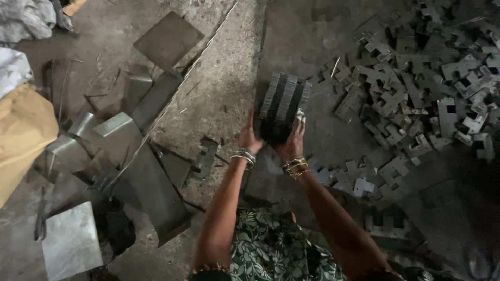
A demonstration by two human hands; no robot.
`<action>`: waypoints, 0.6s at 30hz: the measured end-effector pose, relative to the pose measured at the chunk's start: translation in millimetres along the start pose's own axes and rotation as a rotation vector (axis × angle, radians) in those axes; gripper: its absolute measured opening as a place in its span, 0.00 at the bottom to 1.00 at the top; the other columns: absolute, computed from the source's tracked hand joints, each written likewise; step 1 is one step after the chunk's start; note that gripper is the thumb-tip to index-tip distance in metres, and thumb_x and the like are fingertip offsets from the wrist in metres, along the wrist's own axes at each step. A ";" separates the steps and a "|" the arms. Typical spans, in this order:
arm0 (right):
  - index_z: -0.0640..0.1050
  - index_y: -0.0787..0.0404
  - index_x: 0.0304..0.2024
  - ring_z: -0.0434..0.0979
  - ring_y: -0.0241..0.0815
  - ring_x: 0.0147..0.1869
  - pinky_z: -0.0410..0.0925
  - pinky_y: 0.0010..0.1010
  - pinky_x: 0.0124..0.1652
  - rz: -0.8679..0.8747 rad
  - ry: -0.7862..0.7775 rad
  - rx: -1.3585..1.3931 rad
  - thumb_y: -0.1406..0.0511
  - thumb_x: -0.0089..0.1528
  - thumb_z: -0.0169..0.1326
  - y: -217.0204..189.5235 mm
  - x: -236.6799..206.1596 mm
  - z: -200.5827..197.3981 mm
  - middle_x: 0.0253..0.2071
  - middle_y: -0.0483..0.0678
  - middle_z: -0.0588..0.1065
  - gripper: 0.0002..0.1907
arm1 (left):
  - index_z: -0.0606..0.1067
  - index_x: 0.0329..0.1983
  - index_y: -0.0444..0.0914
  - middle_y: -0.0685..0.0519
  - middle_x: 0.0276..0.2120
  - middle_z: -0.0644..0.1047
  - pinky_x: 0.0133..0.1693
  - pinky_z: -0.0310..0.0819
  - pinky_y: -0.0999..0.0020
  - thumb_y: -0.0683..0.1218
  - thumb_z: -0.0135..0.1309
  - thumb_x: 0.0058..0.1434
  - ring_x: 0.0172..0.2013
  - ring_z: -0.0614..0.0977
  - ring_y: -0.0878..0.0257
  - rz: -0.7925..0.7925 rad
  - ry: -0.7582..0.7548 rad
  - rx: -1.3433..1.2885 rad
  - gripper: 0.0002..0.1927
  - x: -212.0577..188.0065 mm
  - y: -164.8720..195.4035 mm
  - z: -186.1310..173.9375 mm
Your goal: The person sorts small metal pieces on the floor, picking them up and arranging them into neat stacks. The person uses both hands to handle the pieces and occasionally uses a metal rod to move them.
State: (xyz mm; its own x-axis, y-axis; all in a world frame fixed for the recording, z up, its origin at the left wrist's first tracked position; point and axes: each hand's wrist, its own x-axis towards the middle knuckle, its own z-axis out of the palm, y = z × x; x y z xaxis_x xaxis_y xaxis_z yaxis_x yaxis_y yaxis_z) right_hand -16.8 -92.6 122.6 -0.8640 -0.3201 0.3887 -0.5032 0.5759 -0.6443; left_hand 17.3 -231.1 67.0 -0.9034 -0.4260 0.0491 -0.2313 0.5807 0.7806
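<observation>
Both my hands hold a stack of flat grey metal cut-out pieces [284,101] above the concrete floor. My left hand [249,136] presses the stack's left side and my right hand [294,138] grips its right side, fingers curled over the near edge. Bangles circle both wrists. The stack stands on edge, its notched tops fanned out away from me.
A big pile of loose notched metal pieces [416,93] covers the floor at right. Bent sheet-metal offcuts [125,140] and flat plates [70,242] lie at left, with a square plate [167,39] farther off. Tan and white sacks [21,125] sit at the left edge.
</observation>
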 end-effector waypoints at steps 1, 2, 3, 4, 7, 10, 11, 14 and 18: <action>0.47 0.74 0.68 0.48 0.68 0.72 0.57 0.51 0.64 -0.007 0.001 0.014 0.52 0.48 0.68 -1.2 0.4 1.1 0.69 0.70 0.48 0.61 | 0.35 0.82 0.51 0.36 0.61 0.75 0.43 0.79 0.42 0.37 0.63 0.48 0.46 0.83 0.37 -0.115 -0.091 0.041 0.66 2.4 0.3 1.7; 0.45 0.75 0.69 0.46 0.69 0.73 0.56 0.51 0.65 -0.014 -0.004 0.021 0.51 0.47 0.69 -0.4 1.2 2.7 0.70 0.71 0.47 0.65 | 0.35 0.85 0.51 0.38 0.62 0.77 0.47 0.77 0.38 0.38 0.58 0.52 0.47 0.83 0.35 -0.231 -0.185 0.080 0.64 3.8 1.5 3.5; 0.44 0.77 0.68 0.45 0.68 0.73 0.57 0.50 0.64 -0.012 -0.011 0.021 0.49 0.45 0.70 4.1 1.4 2.6 0.70 0.73 0.46 0.67 | 0.34 0.88 0.51 0.41 0.63 0.79 0.51 0.76 0.35 0.39 0.53 0.55 0.48 0.84 0.33 -0.350 -0.292 0.113 0.62 4.2 3.4 4.9; 0.44 0.75 0.72 0.47 0.66 0.75 0.59 0.47 0.66 0.020 -0.046 -0.028 0.53 0.52 0.66 11.0 2.5 2.7 0.74 0.72 0.46 0.62 | 0.35 0.84 0.50 0.38 0.66 0.71 0.56 0.69 0.35 0.41 0.60 0.50 0.56 0.75 0.33 -0.163 -0.121 0.149 0.64 4.3 7.8 4.6; 0.49 0.66 0.81 0.56 0.58 0.79 0.62 0.38 0.69 0.300 -0.140 0.158 0.54 0.65 0.53 44.9 3.0 -21.1 0.81 0.65 0.53 0.49 | 0.38 0.77 0.48 0.33 0.74 0.49 0.66 0.55 0.38 0.47 0.75 0.41 0.72 0.52 0.36 0.105 0.158 0.226 0.70 -0.3 28.4 0.3; 0.59 0.62 0.75 0.66 0.57 0.71 0.67 0.42 0.62 0.286 -0.118 -0.051 0.54 0.60 0.60 106.7 -18.0 -75.9 0.73 0.62 0.63 0.45 | 0.42 0.77 0.45 0.33 0.75 0.42 0.66 0.51 0.38 0.54 0.78 0.42 0.73 0.44 0.35 -0.036 0.146 0.254 0.68 -11.3 55.8 -4.0; 0.62 0.60 0.73 0.69 0.57 0.68 0.68 0.44 0.59 0.280 -0.109 -0.126 0.54 0.59 0.62 128.2 -29.6 -103.2 0.70 0.61 0.66 0.44 | 0.45 0.76 0.43 0.31 0.74 0.45 0.66 0.51 0.37 0.55 0.77 0.43 0.72 0.46 0.33 0.073 0.252 0.242 0.66 -16.3 66.2 -1.7; 0.68 0.55 0.72 0.80 0.60 0.55 0.73 0.49 0.52 0.575 -0.240 -0.291 0.54 0.59 0.64 184.4 -72.0 -183.8 0.56 0.65 0.77 0.41 | 0.53 0.76 0.39 0.34 0.74 0.54 0.70 0.56 0.41 0.57 0.70 0.55 0.74 0.54 0.36 0.307 0.317 0.137 0.54 -41.0 96.0 25.7; 0.76 0.60 0.62 0.76 0.67 0.53 0.73 0.51 0.45 0.284 -0.175 -0.501 0.59 0.54 0.69 224.8 -139.8 -269.6 0.56 0.69 0.75 0.34 | 0.67 0.69 0.39 0.42 0.70 0.64 0.70 0.60 0.47 0.56 0.60 0.65 0.71 0.64 0.45 0.436 -0.186 0.151 0.33 -83.3 120.3 99.8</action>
State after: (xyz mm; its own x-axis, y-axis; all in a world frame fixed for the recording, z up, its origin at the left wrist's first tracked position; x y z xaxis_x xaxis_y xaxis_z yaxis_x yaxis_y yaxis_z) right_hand -4.4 284.4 101.0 -0.9748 -0.1967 0.1049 -0.2196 0.9279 -0.3011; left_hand 28.7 -56.6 94.6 -0.9736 0.0017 0.2281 0.1449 0.7768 0.6129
